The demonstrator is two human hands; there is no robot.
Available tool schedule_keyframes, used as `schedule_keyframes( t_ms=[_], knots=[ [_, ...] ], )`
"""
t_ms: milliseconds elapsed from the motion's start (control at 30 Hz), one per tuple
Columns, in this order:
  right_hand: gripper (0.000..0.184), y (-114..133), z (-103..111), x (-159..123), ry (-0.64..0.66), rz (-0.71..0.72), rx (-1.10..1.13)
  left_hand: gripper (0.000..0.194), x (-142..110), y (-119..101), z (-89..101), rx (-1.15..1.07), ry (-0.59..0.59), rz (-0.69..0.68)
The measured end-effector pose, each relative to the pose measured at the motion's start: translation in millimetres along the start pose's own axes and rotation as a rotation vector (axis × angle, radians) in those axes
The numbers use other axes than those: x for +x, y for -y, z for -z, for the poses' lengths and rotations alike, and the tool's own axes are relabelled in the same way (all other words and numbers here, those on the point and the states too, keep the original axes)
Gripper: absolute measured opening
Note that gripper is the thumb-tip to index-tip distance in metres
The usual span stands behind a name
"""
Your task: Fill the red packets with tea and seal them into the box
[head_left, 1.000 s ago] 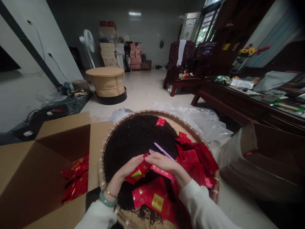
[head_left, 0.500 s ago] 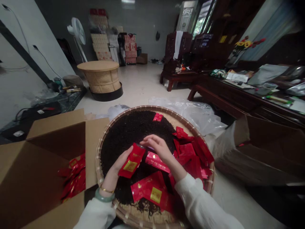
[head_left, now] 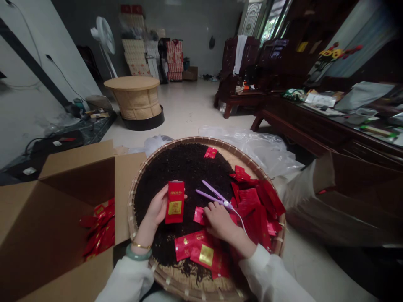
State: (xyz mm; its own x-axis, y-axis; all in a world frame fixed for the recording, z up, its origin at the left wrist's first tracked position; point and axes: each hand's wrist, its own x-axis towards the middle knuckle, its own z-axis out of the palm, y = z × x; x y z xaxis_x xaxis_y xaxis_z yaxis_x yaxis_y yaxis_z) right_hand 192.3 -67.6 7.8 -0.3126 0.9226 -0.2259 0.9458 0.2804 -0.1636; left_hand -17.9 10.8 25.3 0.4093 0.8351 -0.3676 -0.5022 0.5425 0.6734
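Upright in my left hand is a red foil packet with a gold label, my fingers wrapped behind it. My right hand has its fingers curled down on a pink packet, partly hidden beneath it. Just beyond the right hand lies a purple flat iron with its plates apart and a white cord. Dark loose tea leaves cover much of the round woven bamboo tray. Flat red packets lie at the tray's near side.
More red packets are heaped on the tray's right, and a small one lies at its far side. An open cardboard box with red packets stands left; another box is right. Plastic sheeting lies behind the tray.
My right hand has moved down from beside the held packet to the pink packet. The purple flat iron now lies in full view. My left hand has turned its packet upright.
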Motion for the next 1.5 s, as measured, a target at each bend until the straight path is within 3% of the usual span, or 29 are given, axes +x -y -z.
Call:
schedule_keyframes(
  t_ms=[67, 167, 233, 300, 400, 533, 667, 800, 933, 1033, 1100, 1133, 1267, 1400, 1500],
  knots=[
    [0.051, -0.1, 1.9, 2.1, -0.028, 0.029, 0.074, 0.034, 5.4, 2.1, 3.1, 0.017, -0.089, -0.11],
    [0.081, 10.7, -0.4, 19.6, -0.148, 0.094, 0.226, 0.037, 11.3, 6.2, 8.7, 0.135, -0.201, -0.219],
    [0.105, 22.5, -2.2, 36.3, -0.115, 0.083, 0.259, 0.042, 13.5, 8.2, 11.7, 0.293, -0.27, -0.248],
    [0.118, 33.7, -2.3, 50.1, -0.057, 0.045, 0.237, 0.039, 14.5, 8.4, 13.7, 0.508, -0.33, -0.312],
    [0.104, 44.0, -1.4, 56.1, -0.072, 0.054, 0.192, 0.029, 12.3, 5.6, 16.4, 0.907, -0.361, -0.423],
    [0.074, 47.5, -4.9, 45.8, -0.117, 0.157, 0.183, 0.028, -2.6, 0.2, 23.9, 1.384, -0.273, -0.443],
    [0.078, 46.1, -12.1, 42.7, -0.122, 0.153, 0.219, 0.025, -23.8, -4.6, 35.8, 1.678, -0.237, -0.373],
    [0.057, 39.4, -16.6, 51.6, -0.142, 0.117, 0.32, 0.016, -34.3, -11.4, 42.4, 1.741, -0.198, -0.332],
    [0.043, 33.9, -10.3, 65.7, -0.25, 0.066, 0.508, 0.013, -31.0, -18.8, 35.7, 1.702, -0.226, -0.501],
    [0.072, 37.6, -0.6, 76.0, -0.246, 0.016, 0.471, 0.014, -26.6, -21.8, 25.9, 1.686, -0.255, -0.667],
    [0.093, 43.1, 4.3, 79.7, -0.172, 0.008, 0.379, 0.014, -26.0, -22.5, 21.4, 1.7, -0.237, -0.712],
    [0.094, 45.9, 5.6, 80.2, -0.143, 0.008, 0.338, 0.013, -26.6, -22.7, 20.4, 1.713, -0.213, -0.717],
    [0.061, 52.7, 4.7, 77.0, -0.141, 0.049, 0.275, 0.017, -34.3, -24.7, 24.4, 1.762, -0.107, -0.671],
    [0.063, 51.2, 0.4, 76.5, -0.144, 0.066, 0.274, 0.026, -43.2, -28.8, 30.6, 1.734, -0.037, -0.586],
    [0.047, 44.5, -1.3, 80.5, -0.149, 0.095, 0.432, 0.026, -46.4, -31.3, 31.0, 1.701, -0.008, -0.576]
  ],
)
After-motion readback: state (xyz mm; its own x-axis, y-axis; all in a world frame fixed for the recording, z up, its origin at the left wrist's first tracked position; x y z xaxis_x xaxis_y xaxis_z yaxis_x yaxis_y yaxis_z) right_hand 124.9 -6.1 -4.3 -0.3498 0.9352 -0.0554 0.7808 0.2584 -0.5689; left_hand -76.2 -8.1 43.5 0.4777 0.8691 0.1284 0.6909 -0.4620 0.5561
